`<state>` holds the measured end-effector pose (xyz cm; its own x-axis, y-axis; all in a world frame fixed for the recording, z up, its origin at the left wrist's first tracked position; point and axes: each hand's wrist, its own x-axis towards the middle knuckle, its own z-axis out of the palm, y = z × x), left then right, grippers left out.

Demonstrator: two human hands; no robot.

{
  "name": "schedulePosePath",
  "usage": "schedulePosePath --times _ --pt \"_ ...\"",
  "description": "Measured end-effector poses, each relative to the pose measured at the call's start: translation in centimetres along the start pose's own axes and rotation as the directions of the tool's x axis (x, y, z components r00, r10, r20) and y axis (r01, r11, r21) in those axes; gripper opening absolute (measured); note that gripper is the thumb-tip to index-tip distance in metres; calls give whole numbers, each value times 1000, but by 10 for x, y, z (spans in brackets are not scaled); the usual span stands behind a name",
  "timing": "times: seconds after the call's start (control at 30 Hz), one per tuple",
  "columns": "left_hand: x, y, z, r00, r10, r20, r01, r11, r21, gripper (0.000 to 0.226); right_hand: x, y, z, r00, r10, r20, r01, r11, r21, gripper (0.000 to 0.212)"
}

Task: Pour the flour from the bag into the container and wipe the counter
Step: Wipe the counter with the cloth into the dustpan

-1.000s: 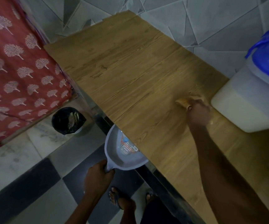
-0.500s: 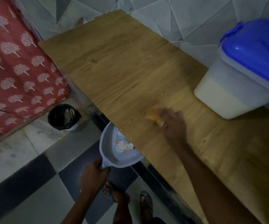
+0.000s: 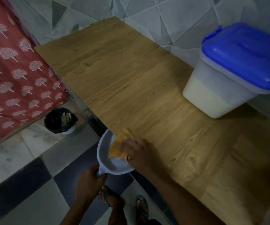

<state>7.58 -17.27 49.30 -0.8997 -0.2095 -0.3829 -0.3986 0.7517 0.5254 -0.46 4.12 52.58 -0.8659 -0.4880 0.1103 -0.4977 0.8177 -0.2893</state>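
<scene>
My right hand [image 3: 137,151] holds an orange cloth [image 3: 119,146] at the front edge of the wooden counter [image 3: 131,82], the cloth hanging over the edge into a white dustpan [image 3: 105,153]. My left hand [image 3: 89,184] grips the dustpan's handle and keeps the pan just below the counter edge. The translucent flour container [image 3: 220,95] with a blue lid [image 3: 247,56] stands shut at the counter's back right, partly filled with flour. No flour bag is in view.
A small bin lined with a black bag [image 3: 60,120] stands on the tiled floor left of the counter. A red patterned fabric [image 3: 12,70] hangs at the left. My sandalled feet [image 3: 108,197] are below the dustpan.
My right hand has swept the cloth from beside the container across the counter to its front edge, over the dustpan. My left hand keeps the dustpan in place.
</scene>
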Motion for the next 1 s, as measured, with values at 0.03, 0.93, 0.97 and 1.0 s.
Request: schedulePosePath --times 0.03,0.93,0.97,1.0 --pt "-3 2 1 1000 4 -4 -4 1000 2 14 -6 0 -4 999 -29 -19 30 998 58 56" --pt "-73 36 64 995 -73 -72 73 997 -13 21 -83 138 -124 794 561 -236 -549 827 117 44" --pt "-73 37 65 995 -76 -64 74 997 -24 21 -80 147 -125 794 588 -155 -588 807 53 44" --pt "-74 37 67 996 -76 -54 75 997 -20 20 -78 154 -117 753 649 -106 -646 761 66 45"
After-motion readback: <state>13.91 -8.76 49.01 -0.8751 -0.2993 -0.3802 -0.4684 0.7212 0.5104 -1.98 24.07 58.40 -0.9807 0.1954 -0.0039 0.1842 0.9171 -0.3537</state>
